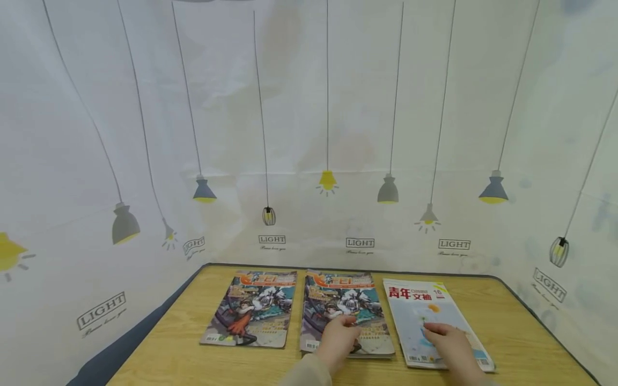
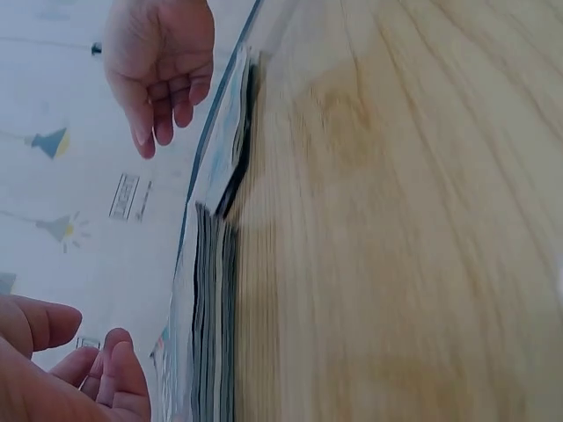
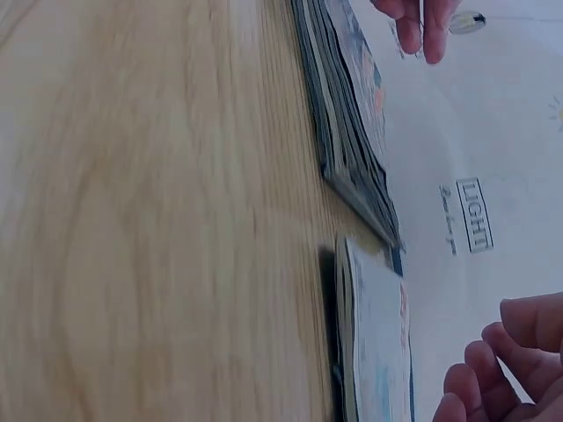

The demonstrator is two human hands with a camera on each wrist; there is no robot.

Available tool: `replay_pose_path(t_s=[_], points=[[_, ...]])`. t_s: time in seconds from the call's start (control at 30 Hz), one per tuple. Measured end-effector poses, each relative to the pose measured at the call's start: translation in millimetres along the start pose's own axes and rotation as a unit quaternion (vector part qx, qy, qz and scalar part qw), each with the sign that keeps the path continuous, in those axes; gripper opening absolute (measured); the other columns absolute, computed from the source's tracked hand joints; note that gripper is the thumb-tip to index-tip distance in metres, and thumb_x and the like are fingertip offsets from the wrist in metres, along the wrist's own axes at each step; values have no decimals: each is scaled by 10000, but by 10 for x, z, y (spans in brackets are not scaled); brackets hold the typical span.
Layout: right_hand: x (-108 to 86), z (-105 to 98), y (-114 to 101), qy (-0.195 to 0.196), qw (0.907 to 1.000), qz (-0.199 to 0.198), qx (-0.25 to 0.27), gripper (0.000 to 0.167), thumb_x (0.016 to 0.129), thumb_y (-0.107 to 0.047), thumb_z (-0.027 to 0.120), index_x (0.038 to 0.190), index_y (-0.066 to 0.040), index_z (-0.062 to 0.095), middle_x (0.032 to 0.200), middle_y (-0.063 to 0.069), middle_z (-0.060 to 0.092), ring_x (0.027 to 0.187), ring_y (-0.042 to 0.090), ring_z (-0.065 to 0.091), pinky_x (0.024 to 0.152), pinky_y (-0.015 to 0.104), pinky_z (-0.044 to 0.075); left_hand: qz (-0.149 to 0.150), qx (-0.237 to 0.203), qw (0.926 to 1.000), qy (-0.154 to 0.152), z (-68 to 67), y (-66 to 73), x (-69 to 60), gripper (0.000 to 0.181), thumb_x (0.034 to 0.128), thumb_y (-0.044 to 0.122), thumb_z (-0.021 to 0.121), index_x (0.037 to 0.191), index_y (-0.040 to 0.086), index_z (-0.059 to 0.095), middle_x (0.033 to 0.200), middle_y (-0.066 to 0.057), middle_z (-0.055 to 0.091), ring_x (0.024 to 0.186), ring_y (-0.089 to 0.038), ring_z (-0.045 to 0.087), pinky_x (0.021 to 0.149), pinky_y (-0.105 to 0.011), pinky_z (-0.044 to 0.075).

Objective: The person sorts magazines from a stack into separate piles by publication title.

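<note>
My left hand (image 1: 339, 338) hovers over the lower part of the middle magazine stack (image 1: 345, 300), its fingers loosely bent with nothing between them. In the left wrist view a gap shows between this hand (image 2: 75, 374) and the stack's page edges (image 2: 215, 325). Above the white-covered magazine (image 1: 415, 316) with red characters on the right hangs my right hand (image 1: 451, 346). Its fingers are likewise relaxed and hold nothing. The right wrist view shows that hand (image 3: 515, 369) apart from the white magazine (image 3: 378, 334). Both hands hide part of the covers below them.
Another comic-style magazine (image 1: 256, 308), its cover matching the middle one, lies flat to the left. All rest in a row on a wood-grain table (image 1: 164, 343). A pale curtain (image 1: 299, 123) printed with hanging lamps surrounds the table's back and sides.
</note>
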State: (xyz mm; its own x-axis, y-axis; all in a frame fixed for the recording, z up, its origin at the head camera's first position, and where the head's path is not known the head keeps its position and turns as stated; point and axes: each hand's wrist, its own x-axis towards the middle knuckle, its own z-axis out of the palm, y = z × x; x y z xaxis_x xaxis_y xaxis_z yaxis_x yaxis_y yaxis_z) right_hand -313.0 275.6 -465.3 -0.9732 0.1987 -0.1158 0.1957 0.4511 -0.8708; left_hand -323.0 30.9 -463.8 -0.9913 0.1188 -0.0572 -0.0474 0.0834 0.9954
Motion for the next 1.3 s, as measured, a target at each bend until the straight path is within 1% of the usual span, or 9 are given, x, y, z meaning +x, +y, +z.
replay_pose_path(t_s=[0.2,0.3,0.47,0.63,0.73,0.8,0.93,1.07,1.3], points=[[-18,240,-123,-195,9991,12,370,432,947,-215,585,1251,91,559,1232,287,553,1078,410,529,797,466,485,117,-184,9995,228,-273,-54,44,398,902,-1,544,1274,-137,498,1072,-177,605,673,-193,547,580,-307,481],[-11,342,-166,-268,9984,26,500,422,951,-190,576,1255,100,549,1233,291,549,1082,417,530,802,473,489,223,-168,9991,310,-407,-82,65,410,901,-9,536,1278,-162,480,1145,-249,586,754,-216,580,635,-334,519],[18,490,-196,-144,9994,2,301,414,937,-193,585,1234,96,572,1208,278,574,1090,428,535,835,499,488,87,138,9979,625,-632,-126,85,384,894,3,536,1249,-143,512,1133,-231,586,909,-261,592,747,-376,528],[55,640,-159,75,9995,-177,267,406,899,-133,619,1208,127,574,1126,271,608,1031,404,566,810,463,507,-43,522,9919,1156,-794,-208,91,375,881,21,554,1238,-93,554,1104,-162,610,977,-269,590,826,-432,513],[59,713,-138,181,9996,-186,130,435,863,-99,637,1211,151,559,1135,297,596,1039,410,560,840,476,501,-69,594,9883,1404,-834,-243,90,390,871,0,566,1248,-99,548,1111,-180,600,1042,-314,566,882,-458,497],[48,740,-139,134,9998,-122,32,467,850,-93,640,1230,161,540,1164,313,580,1069,433,543,868,493,490,-50,625,9874,1454,-845,-265,89,430,862,-23,559,1281,-115,518,1191,-251,570,1133,-388,524,943,-491,466],[26,763,-146,-130,9998,-68,-105,471,855,-74,623,1234,185,519,1176,323,571,1101,469,519,877,503,484,-60,805,9888,1252,-850,-304,85,469,860,-64,526,1312,-163,452,1316,-342,473,1263,-471,406,1020,-543,377],[25,781,-148,-276,9990,-74,-329,418,860,-67,622,1194,176,558,1168,311,584,1103,469,522,871,500,488,-178,950,9895,1075,-852,-316,79,466,843,-95,502,1304,-158,470,1332,-318,477,1282,-461,391,1033,-560,348],[-2,828,-176,-148,9986,-85,-501,389,857,-48,628,1178,166,577,1194,309,577,1137,473,501,914,523,462,-28,1101,9883,1057,-871,-314,18,521,789,-149,472,1308,-187,439,1338,-349,446,1287,-484,359,1037,-570,330]])
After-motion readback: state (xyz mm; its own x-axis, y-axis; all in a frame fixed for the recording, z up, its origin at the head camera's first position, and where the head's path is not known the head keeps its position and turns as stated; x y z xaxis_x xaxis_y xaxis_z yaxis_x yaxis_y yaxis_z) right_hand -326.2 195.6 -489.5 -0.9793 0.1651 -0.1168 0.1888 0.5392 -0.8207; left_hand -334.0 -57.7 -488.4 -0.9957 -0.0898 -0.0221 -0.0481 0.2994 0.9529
